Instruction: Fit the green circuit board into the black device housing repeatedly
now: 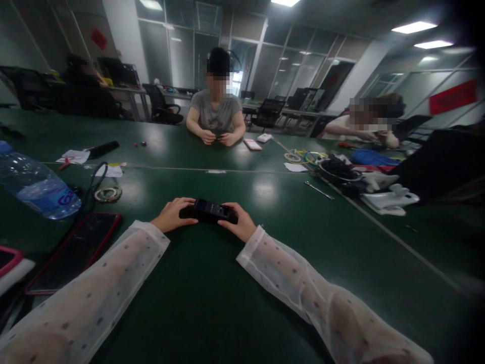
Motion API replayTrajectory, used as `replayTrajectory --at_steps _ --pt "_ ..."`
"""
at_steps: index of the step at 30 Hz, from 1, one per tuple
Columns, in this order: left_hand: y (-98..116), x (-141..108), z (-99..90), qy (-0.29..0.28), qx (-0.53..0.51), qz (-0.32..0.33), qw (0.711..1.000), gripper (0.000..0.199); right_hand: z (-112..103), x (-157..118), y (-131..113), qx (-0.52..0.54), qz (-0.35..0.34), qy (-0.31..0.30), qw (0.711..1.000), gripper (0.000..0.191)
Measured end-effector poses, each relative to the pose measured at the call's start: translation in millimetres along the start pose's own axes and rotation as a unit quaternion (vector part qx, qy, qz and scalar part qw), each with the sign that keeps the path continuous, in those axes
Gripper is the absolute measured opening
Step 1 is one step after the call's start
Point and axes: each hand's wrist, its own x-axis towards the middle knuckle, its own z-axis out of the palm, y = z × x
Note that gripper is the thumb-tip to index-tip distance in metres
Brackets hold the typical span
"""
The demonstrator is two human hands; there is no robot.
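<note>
A small black box-shaped device with faint pale markings on its top is at the middle of the green table. Around its left end my left hand is closed, thumb toward me and fingers along the far side. My right hand grips the right end in the same way. What kind of device it is, I cannot make out. Whether its underside rests on the tabletop is hidden.
At left lie a red-edged phone, a tilted water bottle and a coiled bracelet-like ring. At right are a wrench, bundled cables and a white plastic piece. Across the table sits a person.
</note>
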Motion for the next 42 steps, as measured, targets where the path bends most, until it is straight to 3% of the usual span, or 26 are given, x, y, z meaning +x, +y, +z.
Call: replayTrajectory --at_steps 6,12,14,27,42 --pt "-0.3 -0.2 -0.5 -0.001 -0.003 -0.011 1.000 0.059 1.2 -0.9 -2.1 0.047 -0.017 0.066 0.997 0.049" --pt "2.2 -1.3 -4.4 -0.012 -0.009 -0.003 1.000 0.057 -2.5 1.7 5.2 0.011 -0.005 0.240 0.971 0.051" --pt "2.9 -1.5 -5.5 -0.018 -0.010 -0.004 1.000 0.058 -4.3 2.7 12.8 -0.004 0.018 0.265 0.964 0.052" --pt "3.4 -1.7 -5.0 -0.006 0.000 0.003 1.000 0.053 -4.4 4.4 29.8 -0.076 0.061 0.249 0.964 0.050" --pt "-0.7 -0.9 -2.7 0.005 -0.005 0.014 1.000 0.050 -5.0 1.7 22.1 -0.168 0.042 0.246 0.954 0.054"
